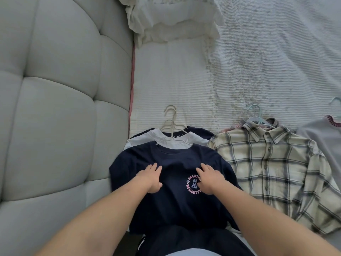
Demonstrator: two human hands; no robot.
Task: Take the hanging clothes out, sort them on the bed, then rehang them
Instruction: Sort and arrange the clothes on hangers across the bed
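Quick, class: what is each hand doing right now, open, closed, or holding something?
Left hand: open, fingers flat on the navy T-shirt.
Right hand: open, fingers flat on the same T-shirt, holding nothing.

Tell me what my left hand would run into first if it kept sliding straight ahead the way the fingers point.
Your left hand lies flat on the navy T-shirt, fingers aimed up toward its collar. Going straight on, it would probably reach the white hanger and the white T-shirt underneath first.
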